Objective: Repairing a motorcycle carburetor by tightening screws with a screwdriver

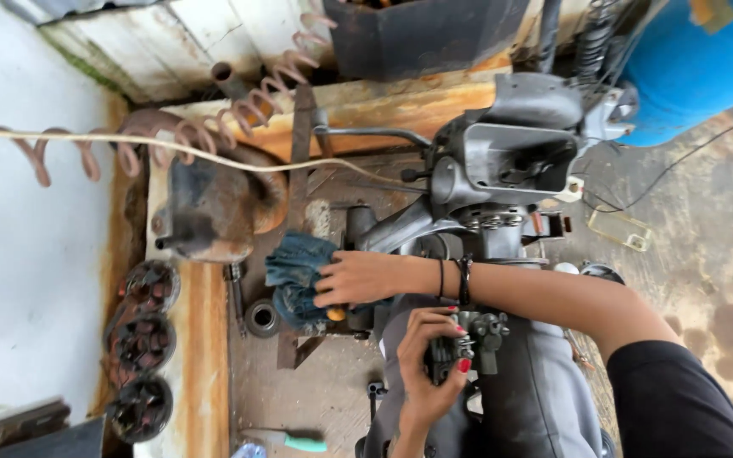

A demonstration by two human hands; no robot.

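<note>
A person's right hand [358,278], reaching in across the frame from the right with a black sleeve at the upper arm and dark bands at the wrist, lies flat with fingers extended and pressed onto a crumpled blue cloth [297,280] on a rusty workbench [332,386]; whether the fingers close around the cloth cannot be told. The cloth is faded denim-blue, bunched into folds, and sits near the middle of the bench, just beside the base of a grey metal machine assembly [502,161]. The left hand [430,369], rising from the bottom edge, curls its fingers, nails painted red, around a small dark metal part [468,343] with knobs on top, pinching it at the near side; the part rests against a smooth grey housing [536,399] below the right forearm. A rusted cylindrical casting [209,208] stands at the left of the bench, a coiled reddish hose [171,136] loops over it, three round dark parts [142,356] line the bench's left edge, and a teal-handled tool [290,441] lies near the bottom
</note>
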